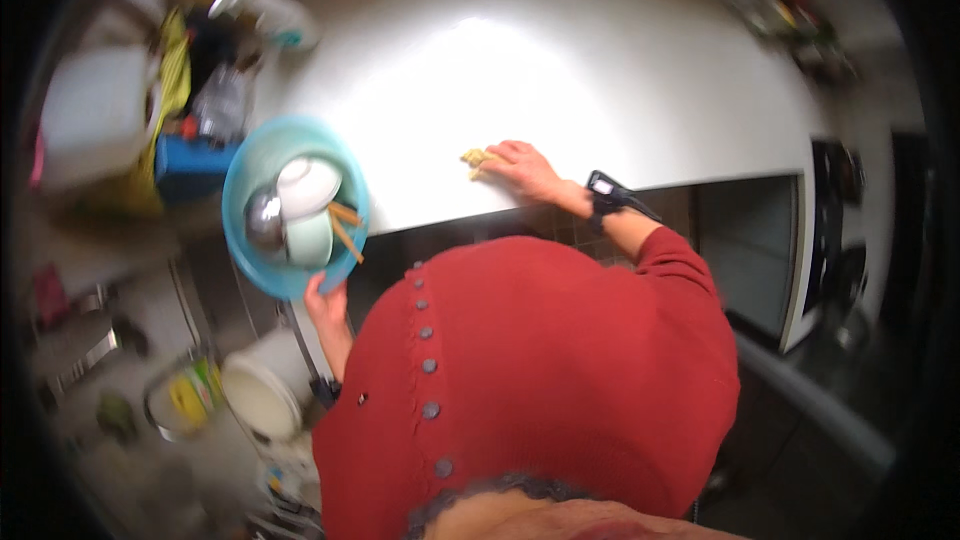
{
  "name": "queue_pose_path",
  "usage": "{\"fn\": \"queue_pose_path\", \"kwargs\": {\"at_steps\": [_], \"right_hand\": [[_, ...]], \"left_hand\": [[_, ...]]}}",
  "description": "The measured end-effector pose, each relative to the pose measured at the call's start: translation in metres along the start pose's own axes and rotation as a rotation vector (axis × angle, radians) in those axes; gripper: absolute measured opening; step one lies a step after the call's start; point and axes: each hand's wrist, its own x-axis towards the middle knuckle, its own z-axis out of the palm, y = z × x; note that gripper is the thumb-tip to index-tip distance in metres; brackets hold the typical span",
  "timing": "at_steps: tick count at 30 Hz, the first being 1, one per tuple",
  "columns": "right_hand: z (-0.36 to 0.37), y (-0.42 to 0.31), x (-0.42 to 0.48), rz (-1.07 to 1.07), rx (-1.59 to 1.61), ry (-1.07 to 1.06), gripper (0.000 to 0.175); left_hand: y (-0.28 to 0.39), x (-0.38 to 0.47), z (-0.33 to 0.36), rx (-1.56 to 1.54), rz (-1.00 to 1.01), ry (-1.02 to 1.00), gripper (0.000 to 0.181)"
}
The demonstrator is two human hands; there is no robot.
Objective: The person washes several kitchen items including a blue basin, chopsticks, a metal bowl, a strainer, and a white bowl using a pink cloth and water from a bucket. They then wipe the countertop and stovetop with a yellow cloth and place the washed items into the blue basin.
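Observation:
My right hand point(525, 171) presses a crumpled yellowish cloth point(478, 160) onto the white countertop point(637, 105), near its front edge. A black band with a small device point(609, 193) circles the right wrist. At the left, my left hand point(328, 304) grips the near rim of a light-blue plastic basin point(234, 187). Inside the basin lie a white bowl point(307, 184), a pale green bowl point(309, 238), a shiny metal bowl point(264, 219) and some wooden sticks point(346, 229). Most of the left fingers are hidden by the basin's wall.
Left of the basin are a blue box point(195, 159), a clear plastic bag point(222, 103) and a whitish container point(94, 116). A white bucket point(262, 394) stands on the floor at lower left. Blurred packages point(772, 4) sit at the counter's far right.

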Motion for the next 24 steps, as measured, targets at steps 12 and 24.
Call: {"fn": "queue_pose_path", "kwargs": {"at_steps": [12,24], "right_hand": [[-0.178,-0.064,-0.046,0.069,-0.695,0.671,0.021],[-0.217,-0.059,-0.325,0.495,-0.148,0.586,0.019]], "left_hand": [[0.037,0.035,-0.005,0.847,0.395,-0.404,0.038],[-0.225,-0.102,0.205,0.505,-0.163,-0.439,0.017]]}}
